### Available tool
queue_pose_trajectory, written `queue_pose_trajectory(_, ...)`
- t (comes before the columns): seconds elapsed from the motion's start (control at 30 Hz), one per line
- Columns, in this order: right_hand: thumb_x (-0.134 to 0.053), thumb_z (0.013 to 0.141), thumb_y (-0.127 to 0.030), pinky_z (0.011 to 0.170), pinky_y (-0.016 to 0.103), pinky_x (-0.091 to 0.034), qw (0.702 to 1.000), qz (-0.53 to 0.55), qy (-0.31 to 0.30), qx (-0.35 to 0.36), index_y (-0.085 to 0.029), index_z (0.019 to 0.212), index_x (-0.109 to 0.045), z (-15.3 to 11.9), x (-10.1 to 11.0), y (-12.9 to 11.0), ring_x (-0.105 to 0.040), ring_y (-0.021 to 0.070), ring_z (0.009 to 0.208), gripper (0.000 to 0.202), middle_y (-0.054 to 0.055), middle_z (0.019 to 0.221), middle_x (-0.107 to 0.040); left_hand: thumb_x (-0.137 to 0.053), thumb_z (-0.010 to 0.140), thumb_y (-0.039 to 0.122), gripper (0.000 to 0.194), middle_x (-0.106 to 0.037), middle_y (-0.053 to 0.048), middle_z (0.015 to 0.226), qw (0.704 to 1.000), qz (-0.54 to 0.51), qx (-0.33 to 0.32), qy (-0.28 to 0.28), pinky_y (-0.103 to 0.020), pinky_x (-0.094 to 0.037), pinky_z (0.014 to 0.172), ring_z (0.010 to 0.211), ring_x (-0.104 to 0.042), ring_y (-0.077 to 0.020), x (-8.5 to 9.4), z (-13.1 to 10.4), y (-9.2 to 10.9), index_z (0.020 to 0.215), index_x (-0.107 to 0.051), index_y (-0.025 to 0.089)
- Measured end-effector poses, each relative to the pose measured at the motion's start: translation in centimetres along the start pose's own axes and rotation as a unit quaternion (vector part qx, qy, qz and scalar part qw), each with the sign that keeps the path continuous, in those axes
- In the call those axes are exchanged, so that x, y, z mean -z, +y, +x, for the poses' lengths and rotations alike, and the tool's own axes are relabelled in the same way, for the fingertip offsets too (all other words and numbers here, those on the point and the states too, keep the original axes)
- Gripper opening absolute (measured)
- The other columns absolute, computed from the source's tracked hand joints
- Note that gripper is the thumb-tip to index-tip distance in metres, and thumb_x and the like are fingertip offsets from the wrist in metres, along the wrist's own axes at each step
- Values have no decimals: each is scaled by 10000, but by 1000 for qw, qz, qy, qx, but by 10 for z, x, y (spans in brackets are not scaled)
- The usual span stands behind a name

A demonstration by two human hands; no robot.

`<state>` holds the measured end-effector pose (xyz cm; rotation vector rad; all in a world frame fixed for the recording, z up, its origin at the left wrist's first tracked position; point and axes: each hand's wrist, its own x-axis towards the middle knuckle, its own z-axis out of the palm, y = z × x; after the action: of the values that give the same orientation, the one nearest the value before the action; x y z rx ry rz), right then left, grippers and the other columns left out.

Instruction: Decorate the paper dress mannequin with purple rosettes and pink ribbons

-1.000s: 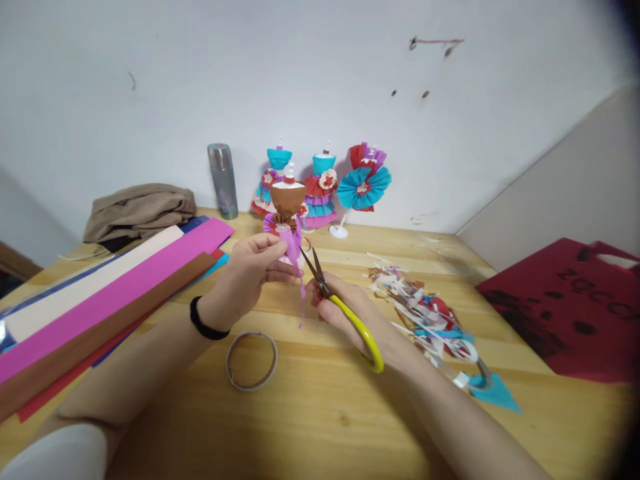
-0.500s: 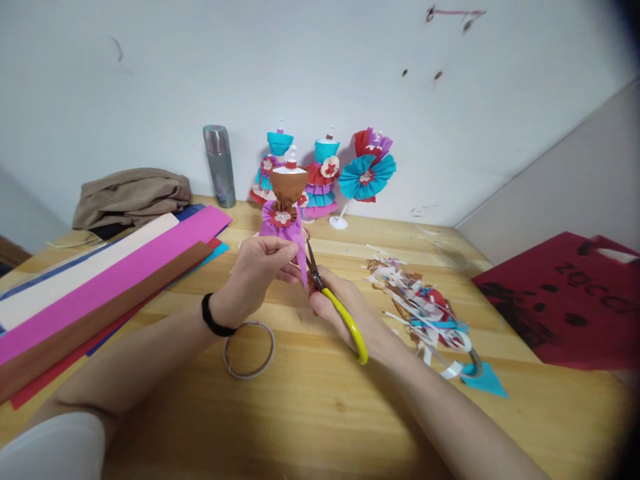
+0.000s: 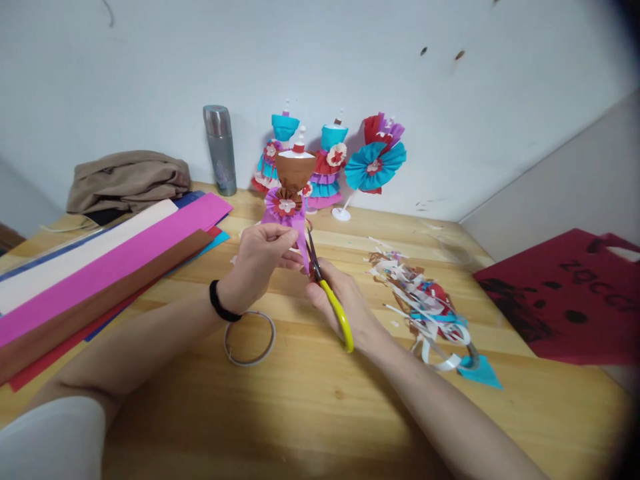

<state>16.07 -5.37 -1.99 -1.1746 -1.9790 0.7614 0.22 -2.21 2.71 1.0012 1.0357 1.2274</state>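
So, purple strip point(image 3: 303, 248) — pinched in left hand point(image 3: 260, 257), scissors point(image 3: 337, 313) alongside

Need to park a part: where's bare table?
Free: front-centre table, bounded by ring, left arm and right arm; a narrower strip between scraps and bag. Crowded: left, with paper and cloth; back, with flask and dresses; right, under the scraps.

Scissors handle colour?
Bright yellow. The scissors handle shows best in the head view, the only one here.
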Motion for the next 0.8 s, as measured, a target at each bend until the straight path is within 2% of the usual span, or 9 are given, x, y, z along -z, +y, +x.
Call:
queue_pose_trajectory(0.07,-540,862,-513,559,274,-352,999,31,31,-19,-201,891,-532,2,2,-2,-474,143,591,313,-11,675,-499,-674,765,180,130,-639,-13,543,1000,7,7,-11,-199,-528,484,481,-638,-118,-1,0,0,659,-630,118)
queue_pose_trajectory(0.13,-641,811,-477,564,268,-372,993,72,92,-31,-198,924,-547,4,6,-5,-483,136,604,315,-20,687,-507,-659,767,156,139,-629,-9,519,999,22,20,-37,-184,-509,458,453,-619,-107,-2,-2,-1,637,-629,118)
queue_pose_trajectory(0.2,-713,766,-438,584,271,-405,980,127,150,-30,-204,979,-548,6,11,-6,-514,137,633,357,-15,730,-546,-640,769,137,147,-626,-9,499,996,43,32,-67,-175,-495,437,427,-602,-100,-4,-4,-2,623,-631,119)
queue_pose_trajectory(0.27,-744,747,-411,599,285,-438,965,187,180,-31,-217,1015,-538,8,16,-8,-548,144,660,390,8,803,-600,-636,766,139,148,-631,-12,491,993,63,39,-94,-171,-489,430,417,-597,-98,-6,-7,-4,619,-637,122)
queue_pose_trajectory(0.37,-789,695,-381,589,304,-468,950,247,184,-49,-229,1018,-530,10,23,-9,-571,146,649,442,27,855,-642,-654,752,160,133,-646,-18,495,986,88,33,-135,-164,-480,423,417,-600,-99,-7,-10,-7,623,-652,131)
queue_pose_trajectory(0.53,-767,665,-381,470,264,-439,944,289,144,-72,-208,978,-527,13,24,-12,-509,99,460,431,-64,628,-571,-645,752,175,128,-653,-25,493,977,117,27,-175,-156,-471,421,419,-595,-96,-7,-11,-13,632,-654,132)
queue_pose_trajectory(0.8,-704,638,-258,444,237,-429,937,293,172,-77,-206,920,-537,16,32,-16,-508,92,426,331,-85,547,-562,-693,762,327,241,-660,-34,529,952,105,94,-272,-148,-438,403,435,-609,-96,-6,-7,-20,654,-632,121)
